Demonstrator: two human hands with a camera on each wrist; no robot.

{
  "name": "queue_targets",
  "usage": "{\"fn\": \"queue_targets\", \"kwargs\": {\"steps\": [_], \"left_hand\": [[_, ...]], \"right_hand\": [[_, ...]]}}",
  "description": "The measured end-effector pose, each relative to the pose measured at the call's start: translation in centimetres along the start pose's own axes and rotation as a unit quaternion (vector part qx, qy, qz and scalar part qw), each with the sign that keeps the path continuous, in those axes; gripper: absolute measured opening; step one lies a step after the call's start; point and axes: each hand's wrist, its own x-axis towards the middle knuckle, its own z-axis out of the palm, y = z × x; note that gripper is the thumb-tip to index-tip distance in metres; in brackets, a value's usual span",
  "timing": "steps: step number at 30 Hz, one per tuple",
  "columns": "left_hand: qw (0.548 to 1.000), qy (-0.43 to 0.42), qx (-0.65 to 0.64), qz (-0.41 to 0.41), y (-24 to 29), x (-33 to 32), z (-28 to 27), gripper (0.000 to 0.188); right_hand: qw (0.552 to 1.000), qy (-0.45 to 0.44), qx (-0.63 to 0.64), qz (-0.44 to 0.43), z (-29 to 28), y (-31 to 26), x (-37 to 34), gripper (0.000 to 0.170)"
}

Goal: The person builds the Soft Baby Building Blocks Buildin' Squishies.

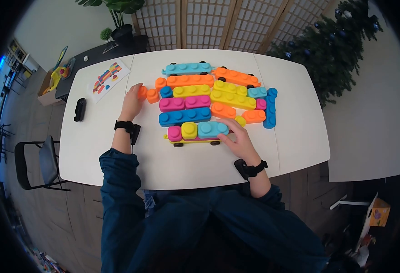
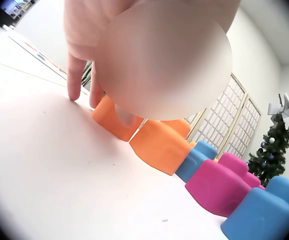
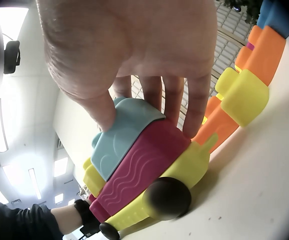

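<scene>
At the left of the blocks, my left hand (image 1: pixel 132 103) pinches a small orange block (image 2: pixel 109 116), its thumb against the near side. A second orange block (image 1: pixel 152 96) stands right beside it. My right hand (image 1: pixel 242 140) holds the right end of a light blue block (image 1: pixel 207 130), thumb in front and fingers behind. Below that block lies a magenta block (image 3: pixel 144 155) on a yellow wheeled base (image 3: pixel 197 160) with black wheels. A small yellow block (image 1: pixel 189 130) and a small magenta block (image 1: pixel 175 133) sit atop the same wagon, further left.
Rows of orange, yellow, magenta and blue blocks (image 1: pixel 185 116) fill the middle of the white table (image 1: pixel 186 168). Behind them stand a light blue wheeled base (image 1: pixel 188 69) and an orange one (image 1: pixel 236 77). A printed picture sheet (image 1: pixel 109 79) and a black object (image 1: pixel 79 109) lie at left.
</scene>
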Motion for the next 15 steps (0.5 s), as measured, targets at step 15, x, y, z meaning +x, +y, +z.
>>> {"fn": "queue_targets", "kwargs": {"steps": [15], "left_hand": [[0.960, 0.050, -0.257, 0.095, 16.2, -5.8, -4.9, 0.045]], "right_hand": [[1.000, -0.003, -0.002, -0.005, 0.1, 0.0, 0.0, 0.044]]}}
